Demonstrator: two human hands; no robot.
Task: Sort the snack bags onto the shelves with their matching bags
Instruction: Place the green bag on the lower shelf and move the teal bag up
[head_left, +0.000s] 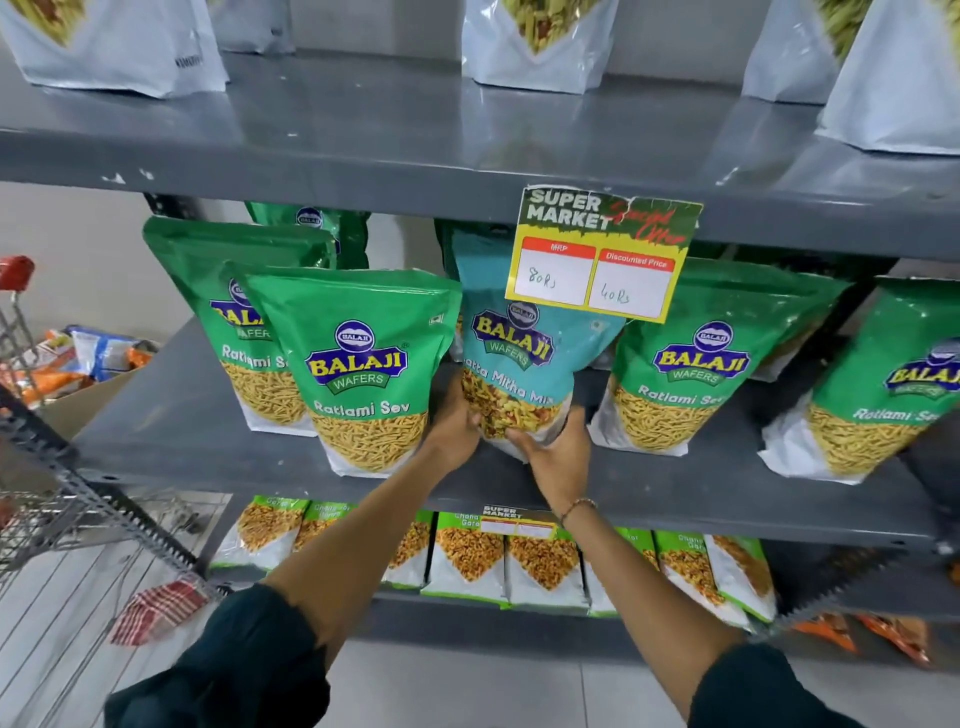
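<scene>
Grey shop shelves (363, 135) fill the view, with a pale tiled floor at the near edge. Two bare forearms in dark sleeves reach up from below. Past a low shelf of green-and-white packs (467, 561), the left hand (457, 426) and right hand (558, 457) both grasp the bottom of a teal bag (511, 364), held upright over the middle shelf. Green sev bags (358, 364) stand on either side of it. A price card (602, 254) hangs over its top. White bags (540, 41) stand on the far top shelf. A trolley (31, 467) is at left.
</scene>
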